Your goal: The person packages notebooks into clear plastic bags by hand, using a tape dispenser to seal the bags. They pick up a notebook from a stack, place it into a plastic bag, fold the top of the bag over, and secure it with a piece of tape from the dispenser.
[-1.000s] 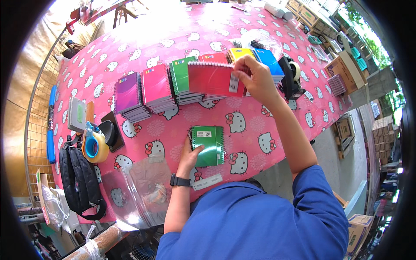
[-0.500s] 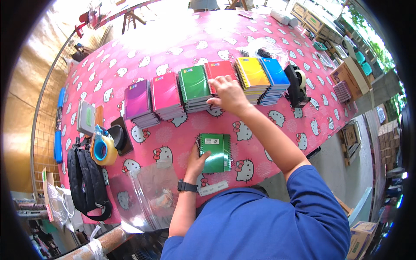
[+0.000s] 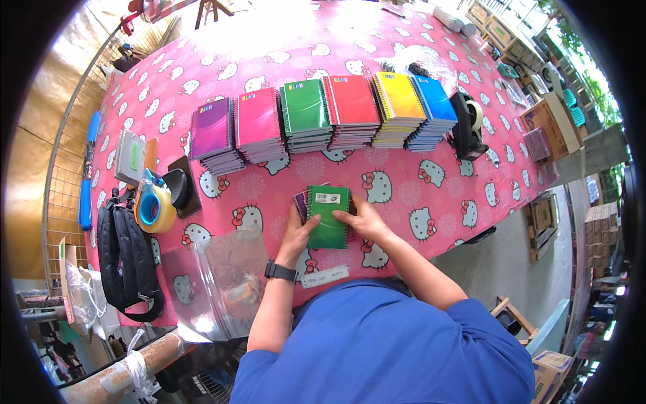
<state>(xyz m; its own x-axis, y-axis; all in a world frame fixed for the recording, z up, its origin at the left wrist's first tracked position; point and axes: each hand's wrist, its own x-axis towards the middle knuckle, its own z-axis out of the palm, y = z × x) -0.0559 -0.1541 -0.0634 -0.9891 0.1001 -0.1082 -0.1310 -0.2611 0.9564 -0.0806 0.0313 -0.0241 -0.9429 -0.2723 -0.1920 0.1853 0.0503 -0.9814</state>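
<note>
Near the counter (image 3: 410,193) edge, my hands (image 3: 364,219) clasping a glossy green spiral notebook (image 3: 328,227), purple cover (image 3: 301,205) peeking left, open room rightward

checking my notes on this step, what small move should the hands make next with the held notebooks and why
Probably tap them flush: the left hand and right hand hold the green notebook from both sides, while a purple notebook juts out beneath it on the left, so the two look misaligned.

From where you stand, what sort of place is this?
Probably a packing workshop: colour-sorted stacks of spiral-bound notebooks, a black tape dispenser and cardboard cartons suggest it.
</note>
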